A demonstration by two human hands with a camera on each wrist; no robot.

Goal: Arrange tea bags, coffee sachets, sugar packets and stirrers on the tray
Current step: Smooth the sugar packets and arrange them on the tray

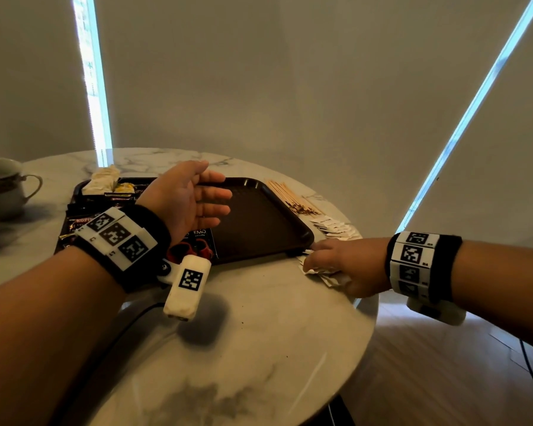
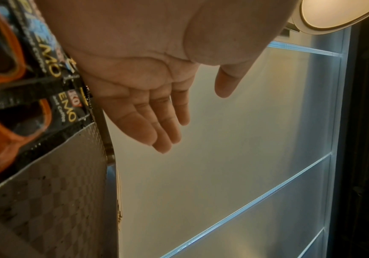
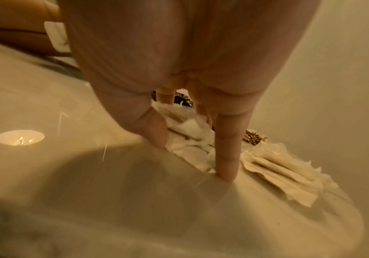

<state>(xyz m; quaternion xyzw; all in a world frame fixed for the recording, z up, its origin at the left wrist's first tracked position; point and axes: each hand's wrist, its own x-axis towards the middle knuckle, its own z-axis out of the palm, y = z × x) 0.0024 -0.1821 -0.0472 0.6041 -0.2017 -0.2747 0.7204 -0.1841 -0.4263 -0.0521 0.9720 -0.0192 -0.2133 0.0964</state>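
On marble table point(image 1: 259, 318), brown tray point(image 1: 259, 216).

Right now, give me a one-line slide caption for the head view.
Right hand gathers white sugar packets beside the brown tray; left hand hovers open above it.

A white cup point(image 1: 2, 187) with a handle sits at the left edge on the round marble table point(image 1: 259, 333), pale blinds point(image 1: 290, 87) behind, wood floor point(image 1: 428, 348) lower right.
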